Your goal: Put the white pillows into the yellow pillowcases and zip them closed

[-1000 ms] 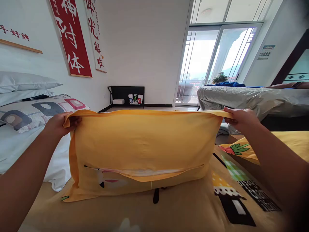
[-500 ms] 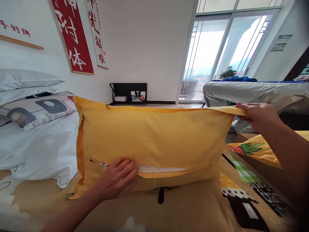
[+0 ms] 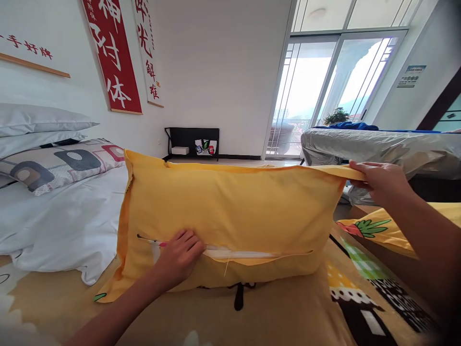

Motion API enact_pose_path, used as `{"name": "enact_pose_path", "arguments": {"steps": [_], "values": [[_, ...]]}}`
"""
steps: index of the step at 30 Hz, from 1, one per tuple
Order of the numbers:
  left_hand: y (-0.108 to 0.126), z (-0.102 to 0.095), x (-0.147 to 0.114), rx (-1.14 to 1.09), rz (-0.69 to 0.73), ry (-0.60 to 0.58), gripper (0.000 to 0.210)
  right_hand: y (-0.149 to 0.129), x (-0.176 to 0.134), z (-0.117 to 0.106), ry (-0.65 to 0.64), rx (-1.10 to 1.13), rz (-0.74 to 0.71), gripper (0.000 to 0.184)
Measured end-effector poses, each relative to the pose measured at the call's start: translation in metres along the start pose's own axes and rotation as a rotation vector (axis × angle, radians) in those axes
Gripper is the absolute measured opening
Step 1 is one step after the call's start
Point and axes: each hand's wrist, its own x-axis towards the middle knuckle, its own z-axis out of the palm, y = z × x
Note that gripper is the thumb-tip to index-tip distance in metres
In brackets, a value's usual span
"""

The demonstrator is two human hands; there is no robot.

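A yellow pillowcase (image 3: pixel 237 206) with a pillow inside stands on its long edge in front of me. Along its lower side runs a long slit, partly open, and the white pillow (image 3: pixel 248 254) shows through it. My left hand (image 3: pixel 182 257) is closed on the cloth at the slit, its fingertips hidden from view. Near its fingers, a bit of pink and white shows in the opening. My right hand (image 3: pixel 383 180) pinches the top right corner and holds it up. A loose thread (image 3: pixel 226 267) hangs below the slit.
The case rests on a brown patterned bedspread (image 3: pixel 281 312). White bedding (image 3: pixel 82 216) and a patterned pillow (image 3: pixel 72 161) lie left. Another yellow pillow (image 3: pixel 399 226) is at right, below a plastic-covered bed (image 3: pixel 378 144). A black shelf (image 3: pixel 194 139) stands by the wall.
My left hand stays at the slit, its fingers curled in more. The pillowcase's upper left corner has shifted slightly right. My right hand still grips its corner, and the camera view has tilted a little.
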Motion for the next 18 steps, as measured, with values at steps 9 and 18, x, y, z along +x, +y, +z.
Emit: {"name": "enact_pose_path", "arguments": {"steps": [9,18], "values": [[-0.043,0.063,-0.001,0.088,-0.35,-0.059,0.055,0.075,-0.156,0.091,-0.713,-0.566,-0.814,0.05],[-0.124,0.076,-0.047,-0.019,-0.892,-0.379,0.055,0.158,-0.102,0.13,-0.727,-0.597,-0.226,0.059]]}}
